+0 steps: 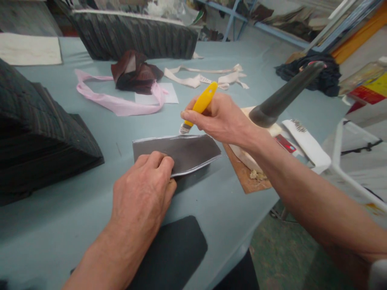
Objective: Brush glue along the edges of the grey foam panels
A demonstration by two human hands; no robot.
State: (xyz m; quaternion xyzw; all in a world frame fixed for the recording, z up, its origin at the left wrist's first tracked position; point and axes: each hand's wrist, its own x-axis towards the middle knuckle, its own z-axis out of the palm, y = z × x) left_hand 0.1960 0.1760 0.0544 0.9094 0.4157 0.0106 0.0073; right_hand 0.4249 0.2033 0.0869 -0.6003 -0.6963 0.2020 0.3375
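My left hand (145, 185) is closed on the near left part of a flat dark grey panel (193, 153), thumb below and fingers on top. White, wet-looking lines run along the panel's far and near edges. In my right hand (223, 119) is a small brush with a yellow handle (205, 98), pinched between thumb and fingers. Its whitened bristles point down at the panel's far edge; whether they touch it I cannot tell. Below my left wrist lies another dark panel (178, 249) with rounded corners, partly covered by my forearm.
Tall stacks of dark pieces stand at the left (45, 141) and back (136, 36). A pink strip (111, 102), crumpled dark brown material (133, 72) and cream strips (187, 80) lie beyond my hands. At right are a brown board (244, 173) and a black tapered object (287, 94).
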